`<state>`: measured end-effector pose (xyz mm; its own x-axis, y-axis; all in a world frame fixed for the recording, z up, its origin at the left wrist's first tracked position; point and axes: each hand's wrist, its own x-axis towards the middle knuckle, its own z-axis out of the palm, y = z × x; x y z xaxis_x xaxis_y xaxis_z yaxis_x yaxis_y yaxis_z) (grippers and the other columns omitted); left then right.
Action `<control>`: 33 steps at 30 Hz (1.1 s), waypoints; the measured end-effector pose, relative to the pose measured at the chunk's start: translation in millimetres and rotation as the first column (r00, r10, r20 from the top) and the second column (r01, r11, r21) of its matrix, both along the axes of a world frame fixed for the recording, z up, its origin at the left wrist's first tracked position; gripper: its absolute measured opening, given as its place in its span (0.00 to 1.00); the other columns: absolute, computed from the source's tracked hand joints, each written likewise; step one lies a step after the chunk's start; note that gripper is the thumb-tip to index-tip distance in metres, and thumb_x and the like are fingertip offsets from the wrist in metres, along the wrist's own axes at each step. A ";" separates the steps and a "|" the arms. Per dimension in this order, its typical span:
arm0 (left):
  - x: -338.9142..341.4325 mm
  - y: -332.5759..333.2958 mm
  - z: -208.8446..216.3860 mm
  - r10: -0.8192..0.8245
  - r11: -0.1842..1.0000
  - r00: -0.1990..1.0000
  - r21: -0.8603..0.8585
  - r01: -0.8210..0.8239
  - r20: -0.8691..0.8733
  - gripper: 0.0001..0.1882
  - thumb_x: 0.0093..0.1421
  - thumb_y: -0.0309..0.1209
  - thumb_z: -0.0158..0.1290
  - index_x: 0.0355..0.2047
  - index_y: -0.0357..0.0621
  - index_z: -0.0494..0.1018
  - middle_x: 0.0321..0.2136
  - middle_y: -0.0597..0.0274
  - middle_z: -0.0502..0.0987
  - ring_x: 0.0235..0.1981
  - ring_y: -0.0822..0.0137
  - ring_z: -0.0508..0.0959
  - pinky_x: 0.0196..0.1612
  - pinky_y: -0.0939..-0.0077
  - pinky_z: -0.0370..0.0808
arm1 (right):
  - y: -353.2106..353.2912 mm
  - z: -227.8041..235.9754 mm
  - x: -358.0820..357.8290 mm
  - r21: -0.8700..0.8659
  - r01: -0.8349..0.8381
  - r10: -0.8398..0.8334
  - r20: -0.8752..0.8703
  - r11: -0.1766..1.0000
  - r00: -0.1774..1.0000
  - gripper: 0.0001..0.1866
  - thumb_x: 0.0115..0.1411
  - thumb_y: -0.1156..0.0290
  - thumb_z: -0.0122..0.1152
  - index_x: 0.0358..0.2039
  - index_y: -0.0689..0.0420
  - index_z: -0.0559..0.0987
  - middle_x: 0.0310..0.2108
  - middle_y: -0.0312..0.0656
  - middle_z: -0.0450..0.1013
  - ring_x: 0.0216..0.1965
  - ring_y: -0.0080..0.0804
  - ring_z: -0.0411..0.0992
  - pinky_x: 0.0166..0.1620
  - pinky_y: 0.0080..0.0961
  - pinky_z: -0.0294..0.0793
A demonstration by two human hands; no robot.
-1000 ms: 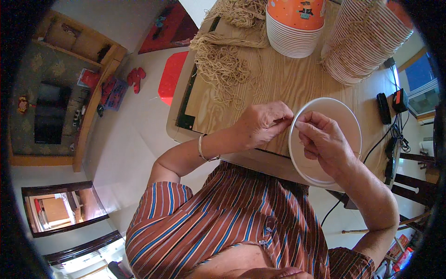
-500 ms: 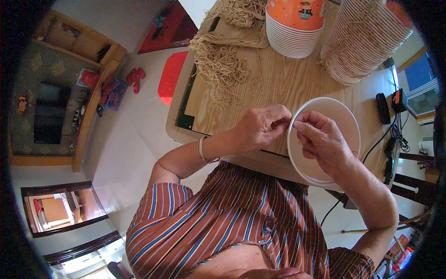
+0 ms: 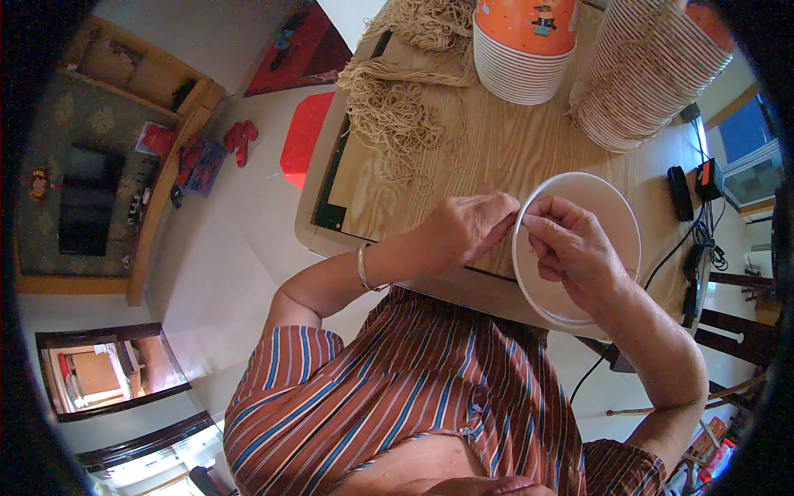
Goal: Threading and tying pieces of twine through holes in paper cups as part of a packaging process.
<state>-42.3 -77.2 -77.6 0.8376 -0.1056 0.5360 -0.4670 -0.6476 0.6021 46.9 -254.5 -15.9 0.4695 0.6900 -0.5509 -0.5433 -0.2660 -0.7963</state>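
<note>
A white paper bucket (image 3: pixel 608 207) tilts with its mouth toward me at the table's near edge. My right hand (image 3: pixel 575 248) reaches into the mouth, thumb and forefinger pinched together just inside the left rim. Outside that same rim, my left hand (image 3: pixel 475 227) is closed, its fingertips touching or almost touching the rim opposite the right ones. Whatever lies between the fingertips is too small or hidden to make out. A short bit of tan cord (image 3: pixel 635 272) shows at the bucket's right rim.
Loose tan cord (image 3: pixel 393 124) lies heaped on the wooden table (image 3: pixel 496 149). Behind stand a stack of orange-and-white paper buckets (image 3: pixel 525 66) and a leaning stack draped with cord (image 3: pixel 633 83). A black adapter (image 3: pixel 709 179) and cables sit at right; a red stool (image 3: pixel 306 140) is left.
My left hand has turned slightly, its back now more toward me and its fingers drawn closer together. The right hand and the bucket have hardly moved.
</note>
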 end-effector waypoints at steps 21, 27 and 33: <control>-7.1 -0.6 -6.8 0.030 0.998 0.999 0.062 -0.027 -0.041 0.11 0.62 0.32 0.49 0.42 0.40 0.66 0.30 0.48 0.75 0.29 0.48 0.78 0.30 0.60 0.75 | 2.4 -0.7 1.2 -0.012 -0.025 0.025 0.028 1.000 0.999 0.08 0.62 0.66 0.56 0.34 0.57 0.74 0.20 0.30 0.64 0.18 0.17 0.61 0.18 0.17 0.60; -8.3 2.5 8.8 0.027 0.998 0.981 -0.046 -0.037 -0.194 0.07 0.62 0.28 0.48 0.40 0.41 0.67 0.30 0.50 0.75 0.29 0.51 0.79 0.28 0.64 0.75 | 5.4 -1.0 1.0 -0.008 -0.048 0.048 0.033 0.999 0.998 0.08 0.62 0.66 0.55 0.34 0.58 0.74 0.20 0.30 0.64 0.18 0.17 0.61 0.18 0.16 0.59; -10.2 3.5 1.6 -0.033 0.907 0.907 -0.394 -0.150 -0.421 0.09 0.63 0.26 0.46 0.43 0.41 0.68 0.36 0.54 0.76 0.34 0.65 0.79 0.35 0.71 0.76 | 13.1 13.4 -5.2 -0.115 -0.047 0.056 0.080 0.992 0.995 0.07 0.63 0.67 0.55 0.34 0.57 0.74 0.20 0.30 0.63 0.18 0.16 0.60 0.18 0.14 0.59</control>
